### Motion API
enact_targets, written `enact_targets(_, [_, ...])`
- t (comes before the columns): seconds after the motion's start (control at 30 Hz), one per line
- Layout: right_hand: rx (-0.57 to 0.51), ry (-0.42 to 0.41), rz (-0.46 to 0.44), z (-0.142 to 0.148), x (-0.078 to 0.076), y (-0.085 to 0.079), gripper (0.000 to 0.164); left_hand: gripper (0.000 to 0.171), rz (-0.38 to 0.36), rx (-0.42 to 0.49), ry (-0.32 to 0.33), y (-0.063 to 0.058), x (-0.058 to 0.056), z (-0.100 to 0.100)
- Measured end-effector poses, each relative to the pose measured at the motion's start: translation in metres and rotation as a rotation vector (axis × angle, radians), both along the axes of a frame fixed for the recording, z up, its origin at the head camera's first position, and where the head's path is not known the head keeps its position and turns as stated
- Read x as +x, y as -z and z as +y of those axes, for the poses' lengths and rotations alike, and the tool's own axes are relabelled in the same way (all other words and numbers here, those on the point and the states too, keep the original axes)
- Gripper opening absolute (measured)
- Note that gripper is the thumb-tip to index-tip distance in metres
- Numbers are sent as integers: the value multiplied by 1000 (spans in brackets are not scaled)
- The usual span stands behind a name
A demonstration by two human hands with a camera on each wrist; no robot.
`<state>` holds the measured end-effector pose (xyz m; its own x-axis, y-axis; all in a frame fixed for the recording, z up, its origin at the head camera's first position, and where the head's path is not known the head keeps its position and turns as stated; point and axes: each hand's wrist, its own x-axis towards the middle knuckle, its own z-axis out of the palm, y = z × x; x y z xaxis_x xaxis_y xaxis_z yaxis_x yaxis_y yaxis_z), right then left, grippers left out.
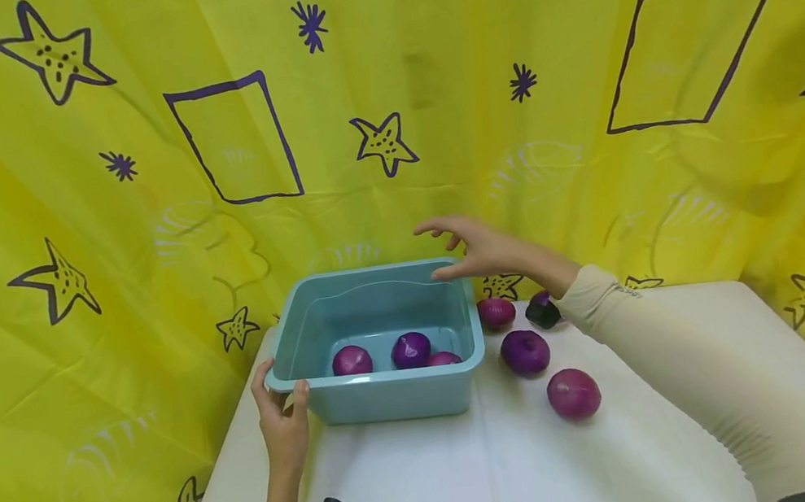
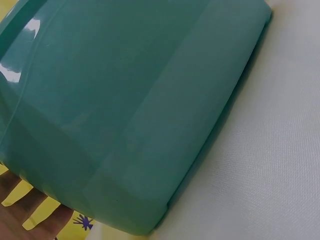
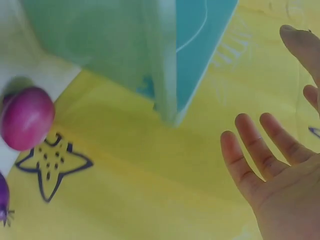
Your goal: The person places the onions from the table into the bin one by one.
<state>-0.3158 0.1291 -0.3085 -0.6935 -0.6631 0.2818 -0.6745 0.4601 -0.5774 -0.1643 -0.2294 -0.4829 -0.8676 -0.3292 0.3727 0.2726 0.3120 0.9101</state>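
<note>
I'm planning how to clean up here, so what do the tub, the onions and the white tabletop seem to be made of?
Tub: probably molded plastic, smooth and glossy, judging by highlights and rounded edges.
Onions: likely real, with smooth, shiny purple skin; faint stripes and one wispy end suggest it, though imitations are possible.
White tabletop: seemingly covered in matte cloth, from its fine weave.

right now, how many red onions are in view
7: three red onions in the teal bin; four right of it, one mostly hidden by the wrist camera; the bin's front may hide others.
</note>
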Motion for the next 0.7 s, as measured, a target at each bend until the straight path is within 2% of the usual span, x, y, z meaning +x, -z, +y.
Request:
enact_targets(0.23, [1, 66, 79, 31, 6, -5, 72, 64, 16, -11, -9, 0, -1, -1])
enact_targets(0.37, [6, 80, 89, 43, 7, -7, 73, 64, 17, -9, -14, -1, -1, -1])
enact_targets(0.7, [26, 128, 88, 68, 10, 6, 72, 63, 23, 2, -3, 0, -1, 0])
